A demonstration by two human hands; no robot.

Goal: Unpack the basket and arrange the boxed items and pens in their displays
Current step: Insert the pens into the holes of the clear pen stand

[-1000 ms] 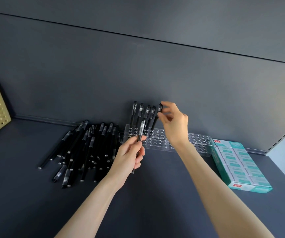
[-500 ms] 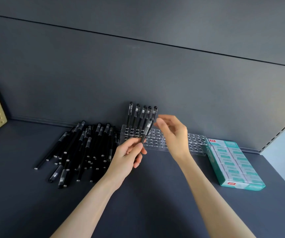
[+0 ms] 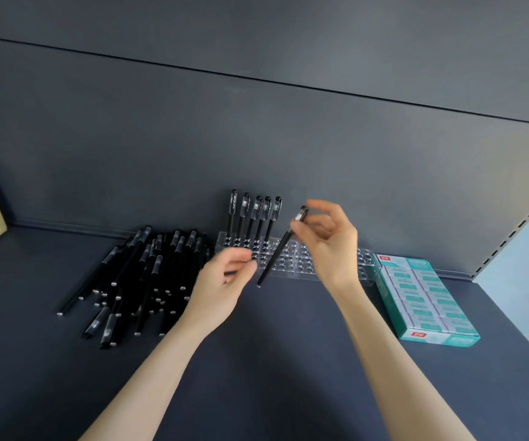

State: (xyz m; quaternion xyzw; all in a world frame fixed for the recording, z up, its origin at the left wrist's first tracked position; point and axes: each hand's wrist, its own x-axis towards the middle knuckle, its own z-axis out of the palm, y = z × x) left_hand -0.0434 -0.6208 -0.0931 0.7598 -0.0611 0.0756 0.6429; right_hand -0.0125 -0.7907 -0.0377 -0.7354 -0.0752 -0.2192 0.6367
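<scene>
Now R hand (image 3: 330, 240) raised, thumb & fingertips pinching pen (image 3: 281, 248) by cap end, tip slanting down-left over rack (image 3: 298, 262). L hand (image 3: 225, 281) nearer, fingers loosely curled, empty.

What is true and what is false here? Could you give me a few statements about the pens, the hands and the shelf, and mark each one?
1. Five upright pens stand in the clear holder. True.
2. The right hand pinches a pen near its cap end. True.
3. The left hand grips a pen as well. False: it holds nothing.
4. The pile of loose pens lies to the right of the holder. False: it lies to its left; the green box sits on the right.
5. Every hole of the holder is filled. False: most holes are free.
</scene>
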